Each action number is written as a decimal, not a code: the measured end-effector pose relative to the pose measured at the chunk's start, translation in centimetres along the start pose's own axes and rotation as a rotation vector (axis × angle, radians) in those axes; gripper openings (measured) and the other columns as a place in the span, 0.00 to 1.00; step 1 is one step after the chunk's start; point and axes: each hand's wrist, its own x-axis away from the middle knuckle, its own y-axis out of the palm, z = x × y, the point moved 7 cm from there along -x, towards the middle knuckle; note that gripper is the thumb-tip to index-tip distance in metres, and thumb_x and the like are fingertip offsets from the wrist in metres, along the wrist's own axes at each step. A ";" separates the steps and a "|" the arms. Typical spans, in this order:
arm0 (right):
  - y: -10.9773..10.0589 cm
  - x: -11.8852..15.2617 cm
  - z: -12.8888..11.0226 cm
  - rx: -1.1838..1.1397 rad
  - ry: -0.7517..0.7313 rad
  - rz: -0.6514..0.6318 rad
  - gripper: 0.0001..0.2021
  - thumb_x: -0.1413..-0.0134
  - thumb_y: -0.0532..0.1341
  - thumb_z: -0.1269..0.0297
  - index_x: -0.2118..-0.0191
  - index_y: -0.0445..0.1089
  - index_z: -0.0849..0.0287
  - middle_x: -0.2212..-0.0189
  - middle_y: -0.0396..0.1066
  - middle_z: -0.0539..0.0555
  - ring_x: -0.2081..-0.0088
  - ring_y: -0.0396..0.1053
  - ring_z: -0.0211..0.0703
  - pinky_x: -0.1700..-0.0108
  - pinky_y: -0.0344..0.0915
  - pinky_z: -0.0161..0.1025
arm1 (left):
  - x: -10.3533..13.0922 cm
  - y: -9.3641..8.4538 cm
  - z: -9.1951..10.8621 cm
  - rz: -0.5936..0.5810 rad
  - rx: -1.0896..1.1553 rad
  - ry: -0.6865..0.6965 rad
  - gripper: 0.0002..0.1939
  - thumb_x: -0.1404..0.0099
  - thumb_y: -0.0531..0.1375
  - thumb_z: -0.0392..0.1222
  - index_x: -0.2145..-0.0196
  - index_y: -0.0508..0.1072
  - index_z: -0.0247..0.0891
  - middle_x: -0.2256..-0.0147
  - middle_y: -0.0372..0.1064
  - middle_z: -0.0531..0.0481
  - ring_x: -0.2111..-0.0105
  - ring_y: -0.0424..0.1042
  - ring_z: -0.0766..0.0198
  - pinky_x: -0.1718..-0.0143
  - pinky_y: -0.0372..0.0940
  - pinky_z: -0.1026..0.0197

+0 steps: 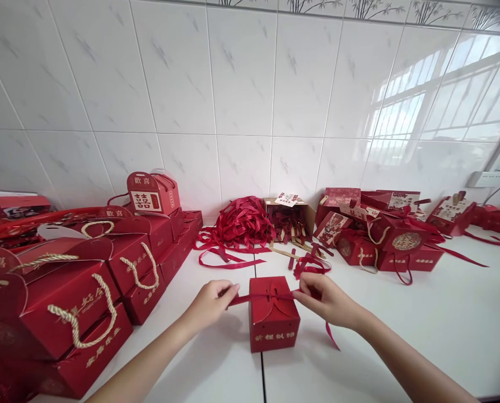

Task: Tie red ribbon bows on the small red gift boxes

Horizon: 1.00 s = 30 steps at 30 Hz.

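Stands on the tabletop (401, 313), well out from the back edge, as a red, gold-lettered, flap-topped box (274, 322); wears a thin red ribbon (243, 299), pinched in left hand (210, 305) and right hand (327, 299).

One centre box (275, 327) bears one ribbon (258, 298); behind lie one ribbon heap (244, 224), one carton (309, 217).
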 end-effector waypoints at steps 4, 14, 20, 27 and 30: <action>-0.1 0.9 -1.2 0.270 0.015 -0.105 0.12 0.46 0.55 0.69 0.79 0.59 0.60 0.71 0.61 0.51 0.72 0.58 0.36 0.69 0.55 0.35 | 0.8 0.7 -1.1 -0.246 -0.005 -0.143 0.12 0.50 0.61 0.48 0.71 0.71 0.37 0.79 0.60 0.55 0.81 0.54 0.69 0.81 0.44 0.66; 0.5 -0.2 -2.5 0.422 -0.096 0.510 0.11 0.47 0.57 0.68 0.78 0.72 0.60 0.73 0.64 0.54 0.76 0.59 0.36 0.74 0.54 0.35 | 2.1 2.9 4.9 -0.163 0.384 0.117 0.18 0.40 0.60 0.53 0.59 0.76 0.37 0.80 0.58 0.57 0.79 0.53 0.71 0.77 0.51 0.67; 2.6 -1.3 -3.1 -0.129 -0.047 0.311 0.09 0.50 0.63 0.61 0.76 0.76 0.58 0.73 0.66 0.53 0.73 0.64 0.37 0.71 0.61 0.34 | 2.8 3.7 6.7 0.240 -0.279 0.363 0.13 0.37 0.49 0.33 0.72 0.72 0.38 0.74 0.61 0.51 0.75 0.61 0.65 0.74 0.56 0.63; 3.1 -2.0 -3.1 -0.146 0.126 0.183 0.04 0.56 0.60 0.71 0.79 0.67 0.60 0.73 0.64 0.50 0.71 0.62 0.37 0.68 0.59 0.35 | 2.6 4.4 6.4 0.213 -0.276 0.557 0.16 0.35 0.47 0.32 0.59 0.72 0.40 0.59 0.61 0.46 0.71 0.65 0.68 0.70 0.61 0.64; 3.0 -2.1 -3.5 -0.081 0.115 0.136 0.04 0.58 0.58 0.72 0.78 0.63 0.60 0.74 0.60 0.48 0.72 0.60 0.35 0.70 0.57 0.34 | 2.4 4.1 6.4 0.126 -0.178 0.633 0.14 0.33 0.48 0.35 0.61 0.73 0.40 0.56 0.60 0.46 0.70 0.65 0.69 0.69 0.61 0.64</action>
